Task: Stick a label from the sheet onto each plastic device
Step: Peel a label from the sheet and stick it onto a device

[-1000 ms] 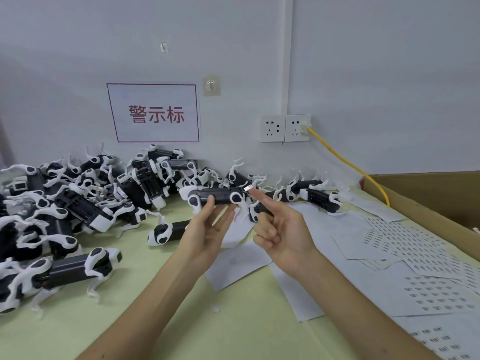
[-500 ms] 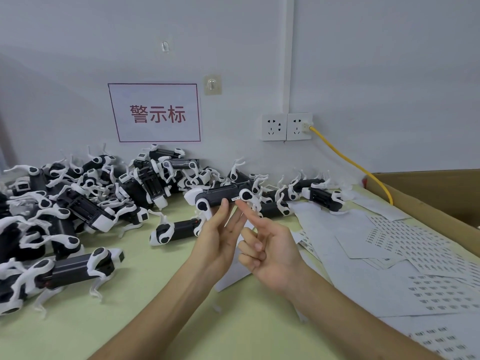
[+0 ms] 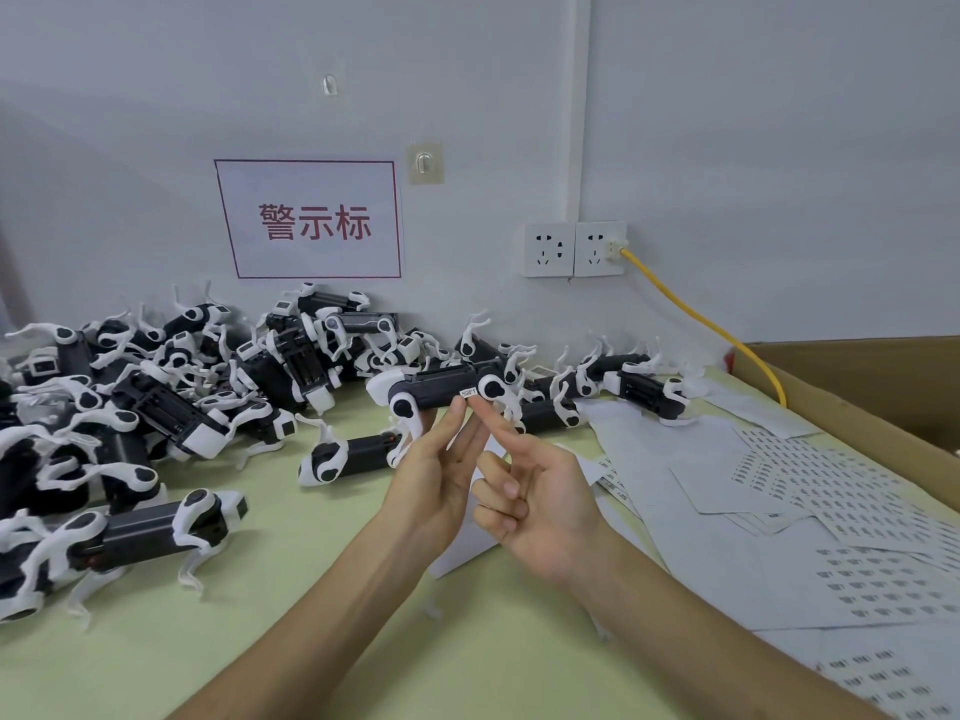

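Table (image 3: 291, 641): pale green top, running from the foreground to the wall.
Wall (image 3: 779, 148): plain grey-white, directly behind the table.
Sign (image 3: 311, 220): white sheet with a red border and three red characters, flat on the wall, left of centre.
Upper hook (image 3: 329, 85): small and clear, high above the sign.
Lower hook (image 3: 426, 162): clear, on a square pad, just beside the sign's top right corner.
Trunking (image 3: 580, 106): white vertical strip descending to the sockets.
Sockets (image 3: 574, 249): two white plates side by side; the right one holds a plug (image 3: 617, 247).
Cable (image 3: 701, 319): yellow, sloping from the plug down to the right, towards the box.
Box (image 3: 857, 387): brown cardboard, at the table's right edge (interior not visible).
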`<state>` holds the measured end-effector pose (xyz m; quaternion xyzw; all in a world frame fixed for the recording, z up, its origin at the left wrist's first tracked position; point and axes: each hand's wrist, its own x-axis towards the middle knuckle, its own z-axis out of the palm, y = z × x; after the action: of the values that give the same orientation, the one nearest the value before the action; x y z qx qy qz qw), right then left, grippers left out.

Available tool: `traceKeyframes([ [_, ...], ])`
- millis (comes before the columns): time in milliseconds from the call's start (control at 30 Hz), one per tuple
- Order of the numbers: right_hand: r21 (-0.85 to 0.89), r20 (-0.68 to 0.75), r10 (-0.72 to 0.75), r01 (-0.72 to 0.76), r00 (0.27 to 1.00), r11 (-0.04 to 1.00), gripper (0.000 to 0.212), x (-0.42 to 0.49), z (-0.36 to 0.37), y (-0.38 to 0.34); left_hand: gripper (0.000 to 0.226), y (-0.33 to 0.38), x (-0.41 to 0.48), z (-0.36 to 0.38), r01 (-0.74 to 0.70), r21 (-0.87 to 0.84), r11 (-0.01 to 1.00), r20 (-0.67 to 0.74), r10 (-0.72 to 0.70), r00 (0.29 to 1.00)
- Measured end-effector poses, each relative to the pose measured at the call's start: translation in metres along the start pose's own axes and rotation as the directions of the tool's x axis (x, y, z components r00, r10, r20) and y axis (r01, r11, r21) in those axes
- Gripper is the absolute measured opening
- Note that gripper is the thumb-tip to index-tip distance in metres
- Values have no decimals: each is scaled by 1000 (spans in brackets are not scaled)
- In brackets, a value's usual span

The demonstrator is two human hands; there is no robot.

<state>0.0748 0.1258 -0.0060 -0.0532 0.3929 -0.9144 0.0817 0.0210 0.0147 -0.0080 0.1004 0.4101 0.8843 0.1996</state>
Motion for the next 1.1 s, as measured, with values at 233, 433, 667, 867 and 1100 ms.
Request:
traceKeyframes([
  [233,12,-4,-4,5,1000,1000,39,0,0,1,35,1,-3,2,-18,20,1000,-6,18,1000],
  [433,22,-18,-15,16,1000,1000,41,0,1,2,42,1,-4,4,-18,80,997,7,17,1000],
  [667,9,-20,-18,18,1000,1000,44,-1,4,4,22,1,-3,3,-34,52,998,-34,36,999],
  [867,-8,-11,-26,25,1000,1000,44,-3,5,4,25,2,-5,4,-57,61,996,-46,60,997],
  [1100,-14,-18,-27,27,999,1000,44,-3,5,4,9,3,-9,7,-80,93,992,-67,86,994],
])
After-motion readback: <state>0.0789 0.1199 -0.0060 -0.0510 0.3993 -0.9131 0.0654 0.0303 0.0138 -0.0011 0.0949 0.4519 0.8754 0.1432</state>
